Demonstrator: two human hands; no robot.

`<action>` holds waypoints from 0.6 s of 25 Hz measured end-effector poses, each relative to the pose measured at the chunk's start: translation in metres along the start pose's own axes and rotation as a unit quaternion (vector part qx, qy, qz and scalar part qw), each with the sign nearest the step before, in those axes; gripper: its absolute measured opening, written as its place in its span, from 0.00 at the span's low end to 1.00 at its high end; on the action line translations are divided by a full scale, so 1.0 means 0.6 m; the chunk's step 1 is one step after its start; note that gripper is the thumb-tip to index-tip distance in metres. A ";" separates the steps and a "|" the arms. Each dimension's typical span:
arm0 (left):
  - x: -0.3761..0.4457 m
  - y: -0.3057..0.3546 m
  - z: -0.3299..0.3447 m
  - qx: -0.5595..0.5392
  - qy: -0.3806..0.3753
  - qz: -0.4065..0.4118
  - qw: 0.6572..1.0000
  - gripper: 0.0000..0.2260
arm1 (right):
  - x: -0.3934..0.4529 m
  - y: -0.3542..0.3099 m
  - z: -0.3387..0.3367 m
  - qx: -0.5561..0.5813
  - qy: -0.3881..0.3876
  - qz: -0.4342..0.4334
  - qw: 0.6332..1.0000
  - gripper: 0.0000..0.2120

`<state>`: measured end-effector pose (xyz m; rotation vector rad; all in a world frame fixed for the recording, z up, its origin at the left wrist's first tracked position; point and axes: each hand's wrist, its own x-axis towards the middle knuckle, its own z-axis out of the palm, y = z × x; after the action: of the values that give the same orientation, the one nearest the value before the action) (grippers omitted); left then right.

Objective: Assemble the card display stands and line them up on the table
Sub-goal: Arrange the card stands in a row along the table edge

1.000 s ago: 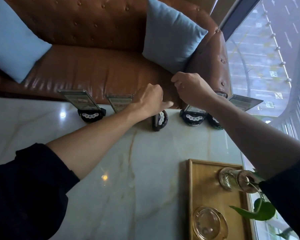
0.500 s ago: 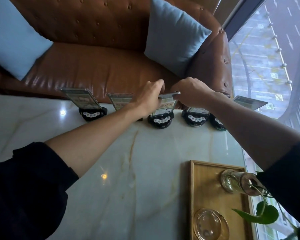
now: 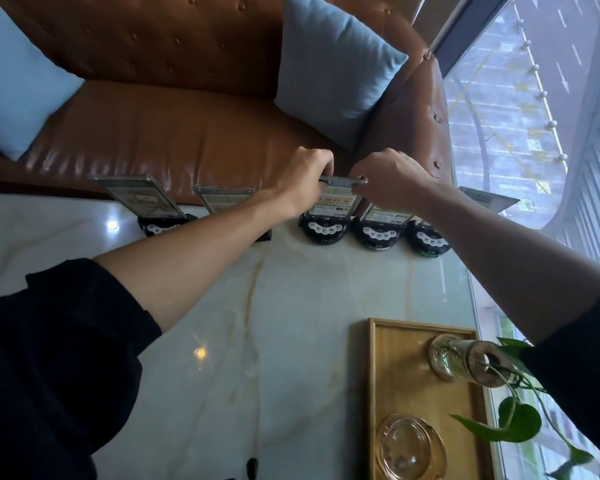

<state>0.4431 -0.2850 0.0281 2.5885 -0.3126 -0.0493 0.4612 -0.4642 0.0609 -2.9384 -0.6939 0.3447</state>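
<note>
Several card display stands line the far edge of the marble table [image 3: 291,341], each a round black base with a clear upright card holder. My left hand [image 3: 302,174] and my right hand [image 3: 385,174] both pinch the top edge of the middle stand's card holder [image 3: 333,202], which sits in its black base [image 3: 323,228]. To the left stand a stand [image 3: 153,206] and another [image 3: 222,199] partly hidden by my left forearm. To the right are a stand [image 3: 378,230] and one [image 3: 426,240] behind my right forearm.
A wooden tray [image 3: 413,393] at the near right carries a glass vase with a green plant [image 3: 461,358] and a glass ashtray [image 3: 409,448]. A brown leather sofa [image 3: 187,126] with blue cushions runs beyond the table. A window is at the right.
A second ago the middle base stood tipped on edge with no card showing. Since then it sits flat with the card holder upright, and both hands have closed on the holder's top.
</note>
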 end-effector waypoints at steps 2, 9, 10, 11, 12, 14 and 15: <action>0.002 0.002 0.000 0.003 -0.002 0.004 1.000 0.07 | 0.001 0.003 0.004 0.007 -0.002 0.006 1.000 0.09; -0.012 -0.004 -0.020 -0.003 -0.013 -0.038 0.999 0.10 | -0.003 0.001 0.002 0.032 -0.023 0.025 0.999 0.11; -0.018 -0.008 -0.035 0.003 -0.022 -0.052 0.998 0.14 | -0.003 -0.002 -0.003 0.042 -0.023 0.028 0.998 0.11; -0.025 -0.015 -0.053 0.017 -0.033 -0.066 0.997 0.18 | -0.003 -0.007 -0.008 0.056 -0.013 0.028 0.998 0.13; -0.034 -0.024 -0.072 0.042 -0.046 -0.081 0.995 0.20 | -0.002 -0.017 -0.013 0.072 0.004 0.025 0.997 0.15; -0.053 -0.041 -0.106 0.128 -0.080 -0.107 0.983 0.22 | 0.008 -0.046 -0.020 0.097 0.046 0.015 0.994 0.14; -0.062 -0.050 -0.115 0.153 -0.091 -0.120 0.977 0.21 | 0.016 -0.064 -0.019 0.107 0.061 0.009 0.992 0.12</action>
<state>0.4200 -0.2167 0.0715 2.9219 -0.0746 -0.3519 0.4560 -0.4262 0.0759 -2.7362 -0.5754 0.2242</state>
